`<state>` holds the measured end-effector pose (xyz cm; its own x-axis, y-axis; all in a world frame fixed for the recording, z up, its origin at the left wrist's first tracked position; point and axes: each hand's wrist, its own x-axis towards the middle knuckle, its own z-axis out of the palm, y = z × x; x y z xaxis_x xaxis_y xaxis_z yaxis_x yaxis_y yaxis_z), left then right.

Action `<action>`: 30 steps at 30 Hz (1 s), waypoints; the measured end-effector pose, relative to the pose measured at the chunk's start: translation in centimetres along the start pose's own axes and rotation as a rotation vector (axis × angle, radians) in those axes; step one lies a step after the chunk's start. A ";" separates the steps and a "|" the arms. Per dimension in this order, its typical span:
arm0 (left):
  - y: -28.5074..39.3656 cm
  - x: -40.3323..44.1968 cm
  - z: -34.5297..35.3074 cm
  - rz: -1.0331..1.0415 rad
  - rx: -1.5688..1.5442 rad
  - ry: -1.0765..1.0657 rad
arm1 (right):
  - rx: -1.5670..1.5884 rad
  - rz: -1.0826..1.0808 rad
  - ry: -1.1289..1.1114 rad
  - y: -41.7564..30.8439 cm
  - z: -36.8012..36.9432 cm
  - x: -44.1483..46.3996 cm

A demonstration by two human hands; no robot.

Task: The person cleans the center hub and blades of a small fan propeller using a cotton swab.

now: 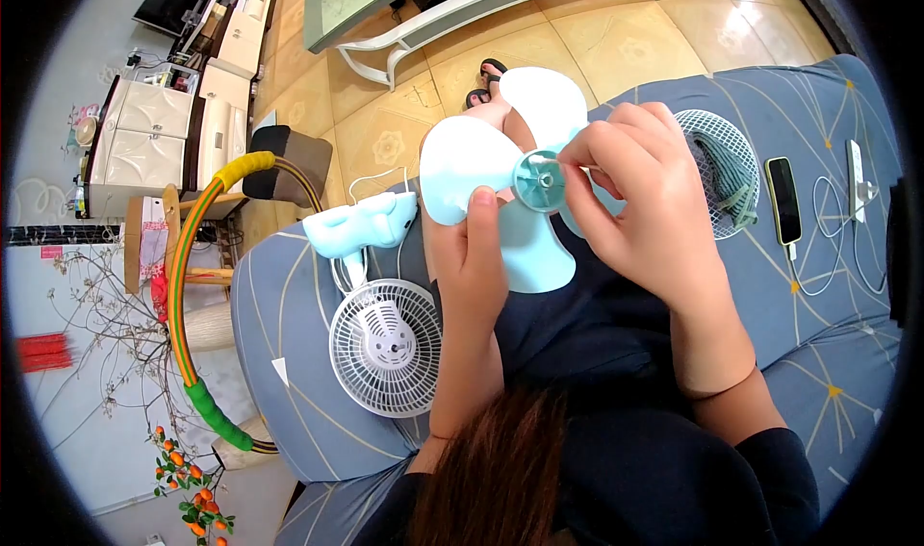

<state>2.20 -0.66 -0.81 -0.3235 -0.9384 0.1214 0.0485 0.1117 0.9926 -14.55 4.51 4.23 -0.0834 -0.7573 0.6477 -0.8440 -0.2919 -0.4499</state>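
Observation:
A light blue fan blade (534, 253) with several petals is held above my lap, its round hub facing up. My left hand (472, 257) grips one petal at the left, thumb on top. My right hand (635, 195) is at the hub's right edge, thumb and index finger pinched there; a small pale piece seems to be between the fingertips, too small to name. On the sofa to the left, the fan base (361, 224) lies joined to a white round fan cage with its motor (388, 344).
A light blue front grille (717, 142) with a dark striped cloth in it lies to the right. Beyond are a phone (783, 200) with a cable and a power strip (855, 169). A striped hoop (178, 286) leans at the left; a glass table (361, 2) stands ahead.

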 end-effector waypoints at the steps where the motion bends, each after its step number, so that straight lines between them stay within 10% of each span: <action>1: 0.0 0.0 -0.1 -0.007 0.016 -0.009 | 0.011 0.003 -0.002 0.0 0.0 0.0; 30: 0.9 0.4 0.5 0.002 -0.145 -0.010 | 0.047 0.023 0.009 0.2 0.7 -0.2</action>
<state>1.69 -0.75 0.17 -0.3325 -0.9349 0.1239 0.1848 0.0642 0.9807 -14.34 4.16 3.61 -0.1076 -0.7592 0.6419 -0.8163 -0.3012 -0.4930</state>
